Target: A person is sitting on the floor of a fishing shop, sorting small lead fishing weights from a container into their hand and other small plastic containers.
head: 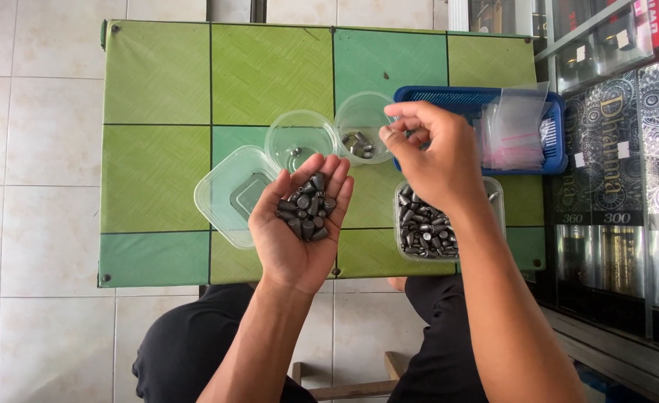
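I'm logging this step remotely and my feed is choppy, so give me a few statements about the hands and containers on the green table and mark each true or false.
1. The left hand is palm up with a pile of grey metal pieces in it. True.
2. The right hand rests flat on the table. False: it is raised, fingertips pinched together near the round cup with pieces.
3. The square tub at the left is full of pieces. False: it looks empty.
4. The blue basket holds clear plastic bags. True.
5. The rectangular tub under the right forearm holds many grey pieces. True.
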